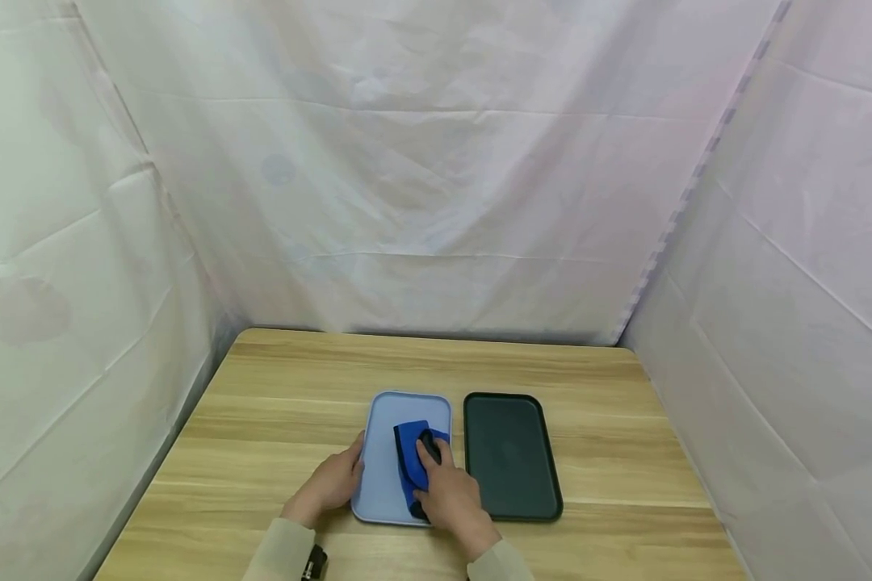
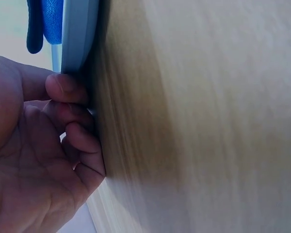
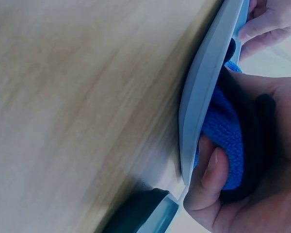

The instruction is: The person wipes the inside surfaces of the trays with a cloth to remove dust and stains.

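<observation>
A light blue tray [image 1: 387,411] lies on the wooden table, with a folded blue fleecy cloth [image 1: 409,434] trimmed in black on its right half. My right hand [image 1: 452,492] grips this cloth over the tray; the right wrist view shows fingers curled round the blue pile [image 3: 225,128] and its black edging. At the tray's left edge, my left hand [image 1: 336,478] holds the rim. Its curled fingertips [image 2: 68,90] meet the rim from the side and touch the tabletop in the left wrist view. The cloth's underside is partly hidden by the right hand.
Just right of the light blue tray lies a dark green tray [image 1: 512,460], a narrow gap between them. The wooden table [image 1: 276,403] extends around both. White sheeting [image 1: 436,177] hangs behind and along both sides. A small black object [image 1: 315,562] sits by the left cuff.
</observation>
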Demonstrator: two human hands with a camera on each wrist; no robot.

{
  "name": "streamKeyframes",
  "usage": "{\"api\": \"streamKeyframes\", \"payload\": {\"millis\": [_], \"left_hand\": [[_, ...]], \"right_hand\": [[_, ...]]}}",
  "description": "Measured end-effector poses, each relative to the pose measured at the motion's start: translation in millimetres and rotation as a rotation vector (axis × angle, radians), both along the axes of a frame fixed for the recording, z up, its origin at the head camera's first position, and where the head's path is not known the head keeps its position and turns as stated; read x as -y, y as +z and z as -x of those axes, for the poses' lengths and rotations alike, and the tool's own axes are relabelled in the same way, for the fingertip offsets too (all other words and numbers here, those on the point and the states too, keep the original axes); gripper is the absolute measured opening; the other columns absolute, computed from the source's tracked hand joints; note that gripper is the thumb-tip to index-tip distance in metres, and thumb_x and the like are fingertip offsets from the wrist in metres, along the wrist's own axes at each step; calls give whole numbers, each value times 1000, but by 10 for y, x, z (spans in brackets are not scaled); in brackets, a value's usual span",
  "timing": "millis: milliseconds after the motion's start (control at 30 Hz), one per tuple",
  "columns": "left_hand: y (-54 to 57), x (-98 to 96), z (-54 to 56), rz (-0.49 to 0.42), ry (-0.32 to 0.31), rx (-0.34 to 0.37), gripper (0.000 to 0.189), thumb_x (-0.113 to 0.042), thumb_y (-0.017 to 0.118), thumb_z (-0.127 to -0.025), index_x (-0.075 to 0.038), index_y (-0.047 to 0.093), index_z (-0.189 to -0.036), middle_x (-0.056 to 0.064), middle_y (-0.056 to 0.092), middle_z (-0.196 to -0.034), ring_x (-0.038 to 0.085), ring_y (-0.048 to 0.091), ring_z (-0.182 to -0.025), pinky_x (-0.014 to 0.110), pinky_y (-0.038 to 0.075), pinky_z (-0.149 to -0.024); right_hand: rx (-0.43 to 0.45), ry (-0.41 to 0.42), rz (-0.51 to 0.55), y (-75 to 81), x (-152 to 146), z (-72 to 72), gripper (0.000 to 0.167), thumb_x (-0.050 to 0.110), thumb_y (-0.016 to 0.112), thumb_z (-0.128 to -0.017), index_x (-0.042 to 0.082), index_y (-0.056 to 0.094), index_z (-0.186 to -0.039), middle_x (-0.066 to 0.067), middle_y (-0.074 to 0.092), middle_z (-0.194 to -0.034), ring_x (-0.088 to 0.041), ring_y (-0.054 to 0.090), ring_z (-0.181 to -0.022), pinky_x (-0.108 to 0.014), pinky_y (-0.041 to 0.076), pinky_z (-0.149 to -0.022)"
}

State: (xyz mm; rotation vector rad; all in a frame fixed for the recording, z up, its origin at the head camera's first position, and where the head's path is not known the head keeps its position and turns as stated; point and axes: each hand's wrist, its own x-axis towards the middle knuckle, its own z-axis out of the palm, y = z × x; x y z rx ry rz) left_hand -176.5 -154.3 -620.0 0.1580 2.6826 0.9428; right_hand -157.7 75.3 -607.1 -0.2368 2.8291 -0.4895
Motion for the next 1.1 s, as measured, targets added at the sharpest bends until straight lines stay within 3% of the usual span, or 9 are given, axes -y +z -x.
{"api": "streamKeyframes", "payload": {"millis": [400,1100], "left_hand": [[43,4,-19,2,-7,-4,58,-10,51,-107,4,32,-159,29,58,-145,42,62,-129,58,47,-108],[16,6,-17,5,2,5,58,-11,50,-107,4,32,-159,28,57,-146,44,59,-133,58,44,-111]], "right_hand": [[-8,-1,13,9,4,115,80,38,78,-92,33,38,-161,-11,34,-165,-19,49,-52,-36,40,-47],[8,-14,-10,-14,11,369,81,39,76,-93,35,34,-162,-10,30,-167,-20,49,-50,-36,39,-47]]}}
